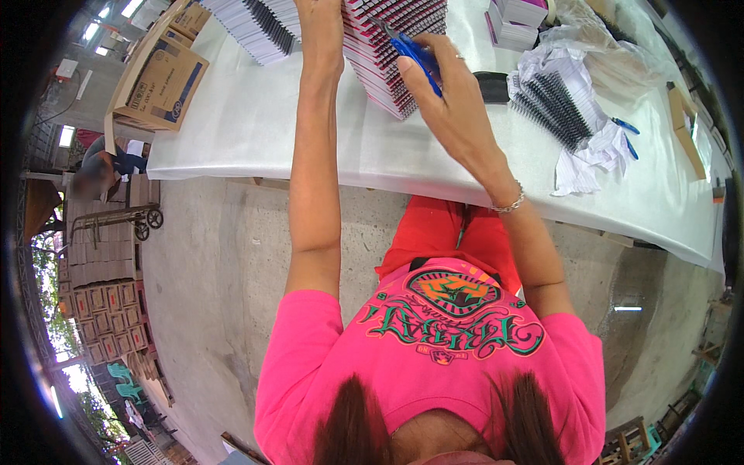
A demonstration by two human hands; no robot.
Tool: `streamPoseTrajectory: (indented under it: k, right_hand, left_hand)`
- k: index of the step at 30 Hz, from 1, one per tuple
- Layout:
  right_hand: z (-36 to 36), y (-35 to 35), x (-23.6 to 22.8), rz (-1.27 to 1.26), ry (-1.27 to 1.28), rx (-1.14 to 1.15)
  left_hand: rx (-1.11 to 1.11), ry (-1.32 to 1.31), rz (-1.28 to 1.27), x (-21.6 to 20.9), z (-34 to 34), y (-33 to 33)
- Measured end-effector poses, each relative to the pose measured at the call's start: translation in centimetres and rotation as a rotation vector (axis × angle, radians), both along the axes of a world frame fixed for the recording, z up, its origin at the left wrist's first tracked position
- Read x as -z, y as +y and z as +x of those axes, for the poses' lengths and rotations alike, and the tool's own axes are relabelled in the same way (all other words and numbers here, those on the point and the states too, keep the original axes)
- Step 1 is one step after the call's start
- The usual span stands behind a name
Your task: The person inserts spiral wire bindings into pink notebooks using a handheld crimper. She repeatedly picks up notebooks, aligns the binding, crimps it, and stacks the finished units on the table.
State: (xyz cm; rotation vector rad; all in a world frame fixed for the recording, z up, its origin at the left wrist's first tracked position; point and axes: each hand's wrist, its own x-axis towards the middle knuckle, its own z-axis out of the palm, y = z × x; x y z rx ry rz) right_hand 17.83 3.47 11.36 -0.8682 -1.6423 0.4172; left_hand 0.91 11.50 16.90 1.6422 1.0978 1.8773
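Gripping a blue pen [415, 56], right hand [449, 101] rests on notebook stack [387, 46].

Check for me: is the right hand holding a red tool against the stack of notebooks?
No, the right hand grips a blue tool, its tip resting on the stack of spiral notebooks.

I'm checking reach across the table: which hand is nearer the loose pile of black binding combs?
Right. The right hand, holding a blue tool, is just left of the black binding combs; the left hand is farther left, beyond the notebook stack.
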Motion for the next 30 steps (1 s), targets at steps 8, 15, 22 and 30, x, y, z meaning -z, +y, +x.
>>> streamPoseTrajectory:
  k: [8, 15, 22, 30]
  right_hand:
    - [0.0, 0.3, 1.3, 0.216, -0.276, 0.297]
    - [1.2, 1.0, -0.1, -0.636, 0.254, -0.526]
    - [0.4, -0.1, 2.0, 0.076, -0.148, 0.154]
    - [-0.5, 0.2, 2.9, 0.284, -0.285, 0.359]
  left_hand:
    - [0.014, 0.013, 0.008, -0.1, -0.1, 0.1]
    - [-0.01, 0.007, 0.026, -0.2, 0.2, -0.2]
    - [0.008, 0.02, 0.027, -0.1, 0.1, 0.1]
    - [0.006, 0.024, 0.034, 0.0, -0.1, 0.3]
